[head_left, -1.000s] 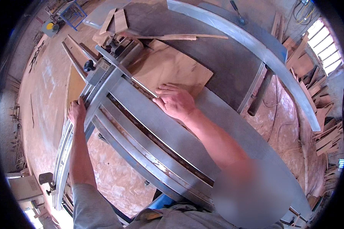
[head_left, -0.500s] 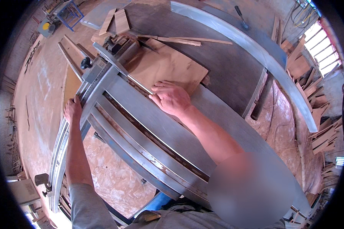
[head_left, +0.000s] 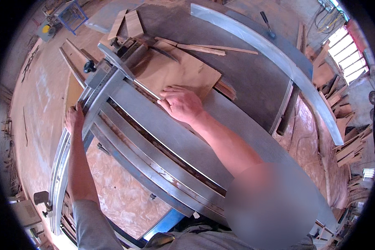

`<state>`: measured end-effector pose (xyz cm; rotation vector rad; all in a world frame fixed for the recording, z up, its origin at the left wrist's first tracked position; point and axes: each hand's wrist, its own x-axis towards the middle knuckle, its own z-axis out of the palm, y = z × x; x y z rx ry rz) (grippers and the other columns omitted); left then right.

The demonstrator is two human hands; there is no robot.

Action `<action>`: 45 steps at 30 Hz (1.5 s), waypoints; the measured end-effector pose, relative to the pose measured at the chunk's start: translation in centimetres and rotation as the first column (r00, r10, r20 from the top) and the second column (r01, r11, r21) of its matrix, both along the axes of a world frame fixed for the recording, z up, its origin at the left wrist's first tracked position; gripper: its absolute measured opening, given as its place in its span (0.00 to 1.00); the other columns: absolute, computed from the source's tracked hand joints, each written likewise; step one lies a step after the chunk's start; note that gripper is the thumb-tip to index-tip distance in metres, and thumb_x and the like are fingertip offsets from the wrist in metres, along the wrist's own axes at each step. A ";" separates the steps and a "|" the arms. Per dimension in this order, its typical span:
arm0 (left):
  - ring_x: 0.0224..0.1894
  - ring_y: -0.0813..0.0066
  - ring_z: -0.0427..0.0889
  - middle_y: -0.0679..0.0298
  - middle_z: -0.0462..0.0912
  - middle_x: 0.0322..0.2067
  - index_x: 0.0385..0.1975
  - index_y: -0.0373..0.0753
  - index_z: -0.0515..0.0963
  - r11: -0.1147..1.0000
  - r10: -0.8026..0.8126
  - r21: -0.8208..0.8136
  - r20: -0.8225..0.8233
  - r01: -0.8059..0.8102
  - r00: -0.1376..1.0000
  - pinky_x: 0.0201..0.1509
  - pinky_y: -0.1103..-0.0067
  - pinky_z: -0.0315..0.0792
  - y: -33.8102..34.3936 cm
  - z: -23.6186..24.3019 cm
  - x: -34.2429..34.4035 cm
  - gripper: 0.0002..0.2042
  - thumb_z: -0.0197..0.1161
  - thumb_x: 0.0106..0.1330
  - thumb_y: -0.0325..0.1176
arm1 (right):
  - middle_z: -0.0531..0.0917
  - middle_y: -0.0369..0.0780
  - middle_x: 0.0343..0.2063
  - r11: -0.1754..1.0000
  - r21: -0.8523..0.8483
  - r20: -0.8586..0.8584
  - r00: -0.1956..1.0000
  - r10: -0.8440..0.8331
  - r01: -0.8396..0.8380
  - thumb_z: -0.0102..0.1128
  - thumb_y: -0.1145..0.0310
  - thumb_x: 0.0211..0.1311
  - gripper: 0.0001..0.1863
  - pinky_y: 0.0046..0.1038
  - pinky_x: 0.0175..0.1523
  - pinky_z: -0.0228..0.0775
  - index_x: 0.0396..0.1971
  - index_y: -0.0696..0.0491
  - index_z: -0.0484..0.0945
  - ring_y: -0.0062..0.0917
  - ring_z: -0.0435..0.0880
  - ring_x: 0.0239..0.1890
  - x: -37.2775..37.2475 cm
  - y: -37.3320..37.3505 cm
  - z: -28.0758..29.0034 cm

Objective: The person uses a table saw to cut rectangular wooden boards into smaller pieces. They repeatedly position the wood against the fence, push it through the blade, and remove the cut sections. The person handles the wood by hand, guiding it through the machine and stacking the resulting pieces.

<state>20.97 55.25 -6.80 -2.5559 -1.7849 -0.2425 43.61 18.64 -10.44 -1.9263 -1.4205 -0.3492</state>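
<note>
A flat light-brown wooden board (head_left: 191,71) lies on the metal bed of a sliding table saw (head_left: 171,125). My right hand (head_left: 181,104) grips the board's near edge, its fingers bent over the top. At the far left of the saw, my left hand (head_left: 74,119) is wrapped round the metal crosscut fence (head_left: 58,179). What the fingertips do beneath the fence is hidden. A dark, curved saw blade (head_left: 166,54) shows at the board's far side. Beside the board's right corner is a narrow wood strip (head_left: 226,90).
A long metal rip fence (head_left: 254,43) crosses the dark saw table at the far right, with a black-handled tool (head_left: 268,24) behind it. Thin offcuts (head_left: 204,49) lie beyond the board. Scrap wood (head_left: 352,143) is heaped at the right. A black clamp knob (head_left: 89,66) rises by the crosscut fence.
The sliding bed, crosscut fence and board have shifted slightly forward and left past the blade, both hands moving along. More of the wood strip beside the board shows. The view has shifted slightly.
</note>
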 end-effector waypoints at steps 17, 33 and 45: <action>0.57 0.51 0.75 0.49 0.78 0.52 0.52 0.39 0.76 0.999 0.001 0.042 -0.040 0.001 0.999 0.61 0.60 0.65 0.2 -0.3 -0.3 0.34 0.37 0.68 0.63 | 0.86 0.42 0.40 0.999 -0.046 -0.070 0.997 -0.025 0.022 0.55 0.54 0.66 0.18 0.29 0.58 0.72 0.33 0.53 0.84 0.29 0.82 0.50 0.0 0.1 -1.0; 0.57 0.50 0.75 0.47 0.78 0.52 0.53 0.39 0.75 0.999 -0.035 0.015 -0.031 0.036 0.999 0.61 0.60 0.65 0.1 -0.2 -0.6 0.33 0.37 0.69 0.63 | 0.86 0.40 0.41 0.997 -0.070 -0.079 0.996 -0.032 0.027 0.53 0.52 0.66 0.19 0.29 0.57 0.72 0.35 0.53 0.84 0.30 0.82 0.51 0.1 0.3 -1.6; 0.57 0.47 0.74 0.46 0.77 0.53 0.50 0.38 0.76 0.998 -0.056 -0.006 -0.026 0.056 0.998 0.62 0.58 0.63 0.6 0.4 -1.7 0.34 0.38 0.67 0.64 | 0.87 0.39 0.37 1.000 0.007 0.020 1.000 -0.001 0.000 0.58 0.61 0.63 0.12 0.30 0.50 0.78 0.34 0.53 0.85 0.29 0.84 0.47 0.3 0.5 -1.2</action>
